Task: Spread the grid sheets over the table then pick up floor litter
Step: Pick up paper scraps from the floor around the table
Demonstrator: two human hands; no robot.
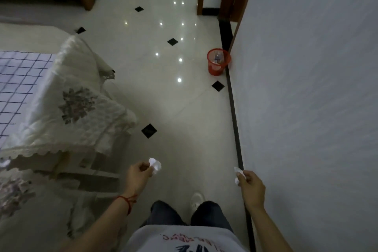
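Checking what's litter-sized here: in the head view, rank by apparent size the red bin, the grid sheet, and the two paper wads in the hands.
1. grid sheet, cut off by the frame
2. red bin, though farther away
3. paper wad in left hand and paper wad in right hand: alike, both partly hidden by fingers

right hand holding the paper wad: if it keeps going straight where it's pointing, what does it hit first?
Probably nothing soon. The right hand with its crumpled paper points ahead along the wall; bare floor until the red wastebasket, though depth is unclear.
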